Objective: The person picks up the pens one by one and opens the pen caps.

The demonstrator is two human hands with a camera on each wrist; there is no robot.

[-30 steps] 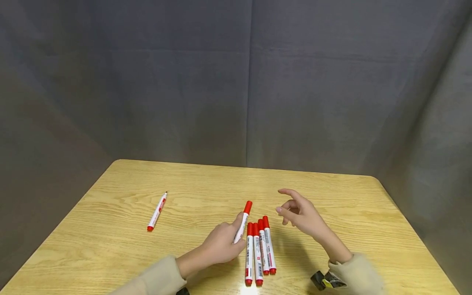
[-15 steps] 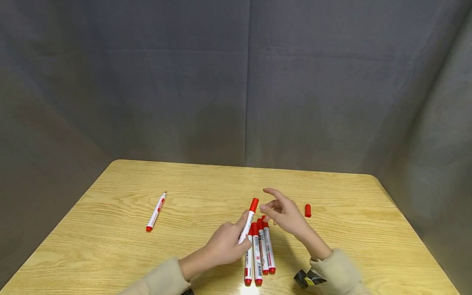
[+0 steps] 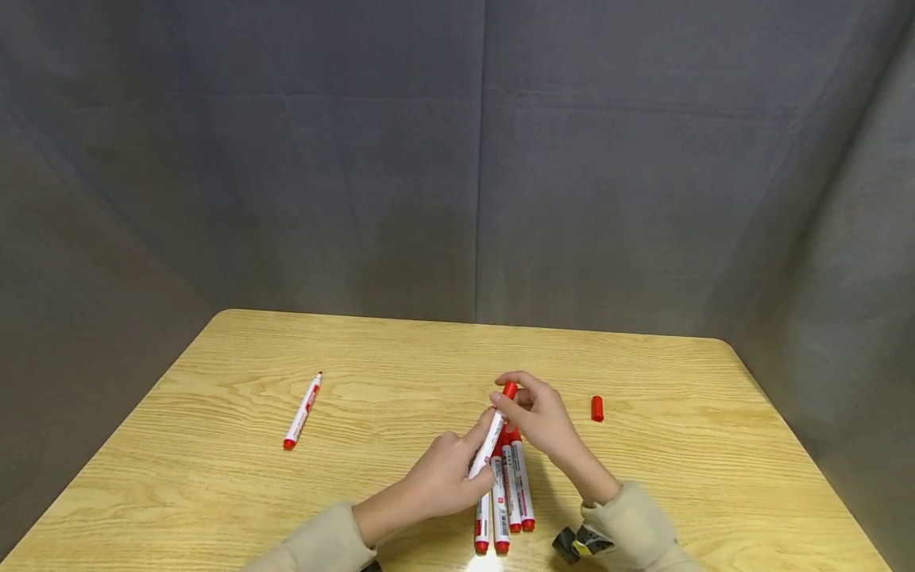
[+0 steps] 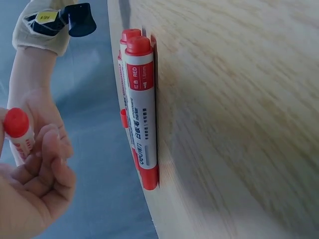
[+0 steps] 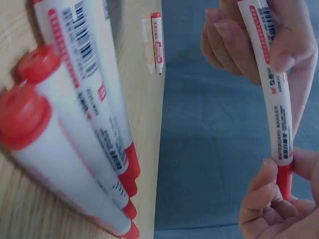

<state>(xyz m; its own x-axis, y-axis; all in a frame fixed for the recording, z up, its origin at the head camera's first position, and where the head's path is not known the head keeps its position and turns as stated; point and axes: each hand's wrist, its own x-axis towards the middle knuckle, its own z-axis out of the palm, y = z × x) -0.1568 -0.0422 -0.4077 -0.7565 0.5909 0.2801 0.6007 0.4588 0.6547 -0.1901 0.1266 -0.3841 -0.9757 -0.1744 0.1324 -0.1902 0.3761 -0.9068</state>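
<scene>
My left hand (image 3: 445, 474) grips a white whiteboard marker (image 3: 489, 443) by its barrel, tilted with the capped end up and away from me. At that end, the thumb and fingers of my right hand (image 3: 541, 419) pinch the red cap (image 5: 284, 180). The right wrist view shows the cap seated against the barrel. Beneath the hands, several capped red markers (image 3: 523, 486) lie side by side on the table; my left hand partly covers the leftmost one.
An uncapped marker (image 3: 303, 411) lies at the left of the wooden table (image 3: 179, 477), tip pointing away. To the right of my right hand is a loose red cap (image 3: 596, 408). A grey curtain (image 3: 343, 175) hangs behind the table.
My right hand has moved left and now takes hold of the marker's cap. The left hand shifted slightly right with the marker. The loose cap on the right has come into sight.
</scene>
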